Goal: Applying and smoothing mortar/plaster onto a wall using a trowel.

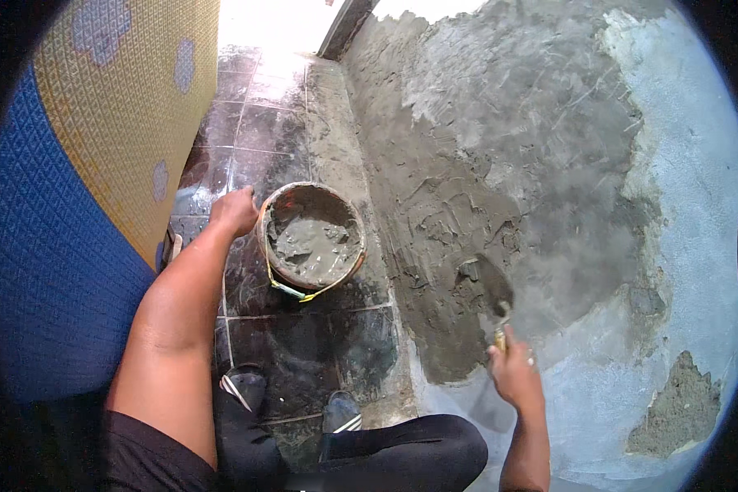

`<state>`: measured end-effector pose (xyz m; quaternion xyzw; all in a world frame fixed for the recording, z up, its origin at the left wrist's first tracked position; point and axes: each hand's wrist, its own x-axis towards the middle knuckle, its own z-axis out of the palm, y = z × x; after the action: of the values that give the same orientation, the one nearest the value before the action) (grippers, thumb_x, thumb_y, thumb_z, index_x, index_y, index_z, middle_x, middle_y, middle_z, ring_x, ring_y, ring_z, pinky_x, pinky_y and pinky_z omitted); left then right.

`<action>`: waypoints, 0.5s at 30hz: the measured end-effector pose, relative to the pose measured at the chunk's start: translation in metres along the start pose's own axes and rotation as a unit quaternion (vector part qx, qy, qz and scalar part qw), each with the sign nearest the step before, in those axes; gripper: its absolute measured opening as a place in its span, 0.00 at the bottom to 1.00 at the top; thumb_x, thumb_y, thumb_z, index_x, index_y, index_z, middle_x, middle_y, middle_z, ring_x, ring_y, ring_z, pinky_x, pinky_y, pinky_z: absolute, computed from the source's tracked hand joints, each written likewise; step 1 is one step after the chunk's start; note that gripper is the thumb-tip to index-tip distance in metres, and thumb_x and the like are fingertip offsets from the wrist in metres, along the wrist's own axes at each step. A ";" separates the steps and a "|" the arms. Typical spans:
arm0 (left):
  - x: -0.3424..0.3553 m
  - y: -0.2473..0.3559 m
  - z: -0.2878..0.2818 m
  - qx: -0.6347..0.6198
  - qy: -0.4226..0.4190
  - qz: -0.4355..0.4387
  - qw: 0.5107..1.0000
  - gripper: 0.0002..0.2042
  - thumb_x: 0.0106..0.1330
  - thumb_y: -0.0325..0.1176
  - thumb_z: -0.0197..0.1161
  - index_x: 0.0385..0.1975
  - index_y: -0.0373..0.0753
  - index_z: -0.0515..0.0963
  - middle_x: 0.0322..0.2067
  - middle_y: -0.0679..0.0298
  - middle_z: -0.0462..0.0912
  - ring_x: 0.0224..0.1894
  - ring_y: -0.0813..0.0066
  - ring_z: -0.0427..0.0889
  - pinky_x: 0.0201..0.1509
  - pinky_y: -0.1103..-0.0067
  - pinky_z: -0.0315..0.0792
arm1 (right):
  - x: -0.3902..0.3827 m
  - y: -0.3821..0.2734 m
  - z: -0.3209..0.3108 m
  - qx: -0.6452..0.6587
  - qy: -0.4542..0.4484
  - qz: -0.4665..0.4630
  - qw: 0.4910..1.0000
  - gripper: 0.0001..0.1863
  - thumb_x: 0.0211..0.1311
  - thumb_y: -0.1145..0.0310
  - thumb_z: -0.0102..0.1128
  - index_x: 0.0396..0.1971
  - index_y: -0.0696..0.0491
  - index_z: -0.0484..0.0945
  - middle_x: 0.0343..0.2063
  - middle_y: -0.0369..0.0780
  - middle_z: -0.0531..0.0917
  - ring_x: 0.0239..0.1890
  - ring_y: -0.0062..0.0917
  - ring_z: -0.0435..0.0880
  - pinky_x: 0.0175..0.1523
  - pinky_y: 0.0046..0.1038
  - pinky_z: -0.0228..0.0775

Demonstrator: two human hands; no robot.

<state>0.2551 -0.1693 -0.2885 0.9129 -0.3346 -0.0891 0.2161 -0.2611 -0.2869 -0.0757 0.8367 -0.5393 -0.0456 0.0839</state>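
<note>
My right hand (pixel 515 373) is wrapped round the handle of a trowel (pixel 492 285), whose dark blade lies against wet grey mortar (pixel 447 238) spread over the lower part of the wall. To the left, a round bucket (pixel 312 197) holds wet mortar (pixel 318 250); its wire handle hangs down over the near side. My left hand (pixel 236 211) is closed on the bucket's left rim, its fingertips partly hidden. Along the mortar's near and right edges, light blue painted wall (pixel 689 189) shows.
Dark glossy tiles (pixel 312 353) cover the floor, with a rough cement strip (pixel 332 135) by the wall's foot. A yellow and blue patterned surface (pixel 131 139) stands close on the left. My slippered feet are below the bucket. A bare rough patch (pixel 679 410) marks the lower right wall.
</note>
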 end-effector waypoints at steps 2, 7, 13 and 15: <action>0.001 -0.004 0.002 0.005 -0.012 -0.007 1.000 0.16 0.68 0.39 0.50 0.48 0.39 0.77 0.44 0.46 0.84 0.49 0.47 0.82 0.52 0.58 0.75 | 0.009 -0.004 0.023 0.015 -0.100 -0.047 0.994 0.30 0.70 0.55 0.51 0.67 0.54 0.63 0.50 0.57 0.78 0.55 0.54 0.76 0.59 0.49 0.69; -0.005 0.002 -0.005 0.008 -0.014 -0.026 1.000 0.15 0.68 0.39 0.51 0.46 0.38 0.77 0.44 0.46 0.84 0.49 0.47 0.83 0.51 0.58 0.75 | 0.033 -0.016 0.039 -0.149 -0.060 -0.158 0.974 0.25 0.67 0.58 0.53 0.61 0.53 0.70 0.39 0.51 0.84 0.39 0.48 0.85 0.48 0.47 0.75; -0.001 0.010 -0.002 0.001 -0.010 -0.012 1.000 0.15 0.69 0.40 0.51 0.47 0.39 0.77 0.44 0.46 0.83 0.49 0.47 0.82 0.52 0.58 0.75 | 0.071 -0.005 0.040 -0.218 0.014 -0.216 0.952 0.23 0.67 0.60 0.52 0.57 0.56 0.76 0.35 0.50 0.85 0.37 0.46 0.86 0.44 0.46 0.76; 0.000 0.011 -0.003 0.000 -0.011 -0.010 1.000 0.15 0.69 0.41 0.51 0.46 0.39 0.77 0.44 0.46 0.83 0.49 0.47 0.82 0.52 0.58 0.75 | 0.081 -0.009 0.034 -0.224 0.003 -0.216 0.950 0.23 0.67 0.60 0.52 0.57 0.55 0.76 0.35 0.50 0.85 0.38 0.46 0.85 0.44 0.47 0.76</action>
<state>0.2499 -0.1758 -0.2814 0.9152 -0.3279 -0.1010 0.2116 -0.2251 -0.3599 -0.1098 0.8929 -0.3212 -0.1800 0.2592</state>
